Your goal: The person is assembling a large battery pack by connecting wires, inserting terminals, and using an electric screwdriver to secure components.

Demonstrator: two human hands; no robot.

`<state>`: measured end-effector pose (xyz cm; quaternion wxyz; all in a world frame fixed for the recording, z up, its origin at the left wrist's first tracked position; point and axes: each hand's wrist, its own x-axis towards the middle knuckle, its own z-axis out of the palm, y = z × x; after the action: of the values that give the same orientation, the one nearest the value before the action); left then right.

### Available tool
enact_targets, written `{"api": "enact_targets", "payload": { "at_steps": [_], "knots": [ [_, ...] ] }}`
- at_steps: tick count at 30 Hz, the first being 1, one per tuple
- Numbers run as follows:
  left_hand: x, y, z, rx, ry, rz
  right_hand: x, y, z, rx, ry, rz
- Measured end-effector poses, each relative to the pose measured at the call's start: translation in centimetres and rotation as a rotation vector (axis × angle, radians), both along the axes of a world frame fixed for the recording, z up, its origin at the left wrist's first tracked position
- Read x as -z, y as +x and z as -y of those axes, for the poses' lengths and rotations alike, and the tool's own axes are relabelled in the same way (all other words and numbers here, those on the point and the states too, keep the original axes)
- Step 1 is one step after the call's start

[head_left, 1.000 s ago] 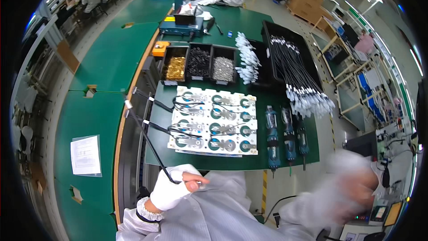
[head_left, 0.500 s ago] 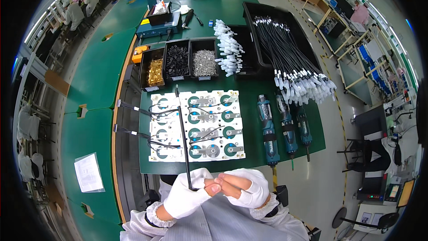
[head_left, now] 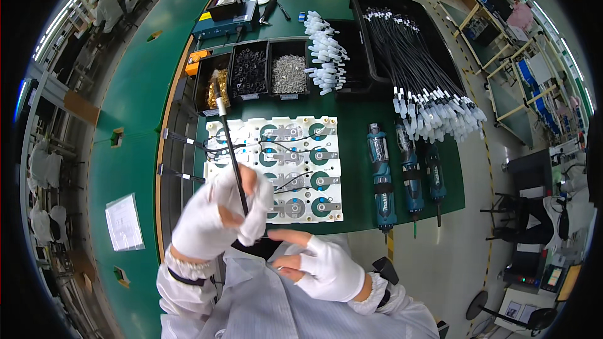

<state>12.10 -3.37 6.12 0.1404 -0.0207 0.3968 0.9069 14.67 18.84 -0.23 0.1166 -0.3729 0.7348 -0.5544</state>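
Note:
My left hand (head_left: 217,213), in a white fingerless glove, is closed round a black cable (head_left: 230,144). The cable slants up and left over a white battery module plate (head_left: 336,169), its white-banded end just below a bin of brass-coloured parts (head_left: 218,81). To the right and nearer my body is my right hand (head_left: 323,270), also gloved. One of its fingers stretches toward the left hand, while thumb and index finger are pinched together at a tiny piece too small to make out. Round green-and-grey terminals and thin black wires cover the plate.
Behind the plate stand bins of black parts (head_left: 250,72) and silver parts (head_left: 289,75). A black tray of cables (head_left: 408,50) with translucent caps is at the back right. Several teal power screwdrivers (head_left: 383,182) lie right of the plate. A blue box-shaped device (head_left: 223,27) sits farther back.
My hands have come apart. The left moved forward and left with the cable, whose far end now reaches the brass-coloured bin. The right hand moved slightly down. The view has shifted a little.

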Motion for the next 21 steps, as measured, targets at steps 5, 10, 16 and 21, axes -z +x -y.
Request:
{"api": "enact_targets", "payload": {
  "at_steps": [5, 10, 16, 21],
  "knots": [
    [-2.0, -2.4, -0.9, 0.066, 0.368, 0.01, 2.9, 1.9, 2.9, -0.031, -0.15, 0.099],
    [0.1, -2.2, -3.8, 0.017, -1.237, -0.57, 2.9, 2.8, 2.6, -0.209, -0.053, 0.182],
    [3.2, -3.4, -5.4, 0.113, -1.782, -0.821, 0.7, -1.7, -5.9, 0.041, 0.032, 0.022],
    [3.5, -3.4, -5.5, 0.134, -1.774, -0.773, 2.0, -4.6, -6.7, 0.505, -0.113, 0.189]
  ]
}}
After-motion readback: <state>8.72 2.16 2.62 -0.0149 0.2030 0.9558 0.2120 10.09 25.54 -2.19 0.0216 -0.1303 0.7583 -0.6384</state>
